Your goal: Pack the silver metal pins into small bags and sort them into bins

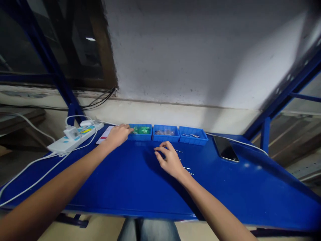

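Observation:
My left hand reaches to the left blue bin, its fingers drawn together at the bin's left rim. Small green pieces lie inside that bin. What the fingertips hold, if anything, is too small to make out. Over the blue table, in front of the middle bin, hovers my right hand. Its fingers are loosely bent and apart from the thumb, with nothing visible between them. Several thin metal pins lie on the table beside and partly behind this hand.
Clear small parts fill the middle bin, and thin metal pieces lie in the right bin. A phone rests further right. At the left are a white power strip with cables and a white card.

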The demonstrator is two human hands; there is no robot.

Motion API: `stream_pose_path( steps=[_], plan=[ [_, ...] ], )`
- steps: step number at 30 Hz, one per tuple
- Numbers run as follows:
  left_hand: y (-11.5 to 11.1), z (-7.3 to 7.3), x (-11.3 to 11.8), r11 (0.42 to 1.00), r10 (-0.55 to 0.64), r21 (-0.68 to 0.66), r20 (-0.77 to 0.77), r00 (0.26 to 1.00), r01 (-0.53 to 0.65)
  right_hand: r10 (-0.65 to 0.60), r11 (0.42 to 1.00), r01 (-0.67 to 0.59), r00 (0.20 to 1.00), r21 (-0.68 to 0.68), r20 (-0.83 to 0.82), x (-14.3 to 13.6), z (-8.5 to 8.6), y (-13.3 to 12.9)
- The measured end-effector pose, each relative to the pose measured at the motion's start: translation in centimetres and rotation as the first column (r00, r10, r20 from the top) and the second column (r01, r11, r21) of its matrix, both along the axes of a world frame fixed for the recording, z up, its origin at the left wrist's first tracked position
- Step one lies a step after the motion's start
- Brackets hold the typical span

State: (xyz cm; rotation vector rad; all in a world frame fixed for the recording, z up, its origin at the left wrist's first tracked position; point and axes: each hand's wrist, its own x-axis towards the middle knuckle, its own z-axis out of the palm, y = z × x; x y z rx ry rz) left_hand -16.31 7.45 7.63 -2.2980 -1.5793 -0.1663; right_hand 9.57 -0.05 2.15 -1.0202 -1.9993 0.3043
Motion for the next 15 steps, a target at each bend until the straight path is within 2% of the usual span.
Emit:
stream_pose_path(
  steps=[3,9,15],
  plan=[
    [1.1,0.5,0.9,0.998,0.021,-0.051,-0.107,0.994,-0.027,-0.011,1.0,0.011,1.0,-0.005,-0.004,0.1,0.3,0.0],
    [2.7,1.0,0.9,0.994,0.074,-0.075,-0.135,0.988,-0.084,-0.072,0.997,0.072,0.997,-0.038,0.011,0.9,0.5,0.4],
    [3.8,1.3,0.1,0.992,-0.043,-0.123,-0.128,0.991,0.027,-0.039,0.998,0.04,0.999,-0.056,0.034,0.6,0.2,0.4]
  ],
)
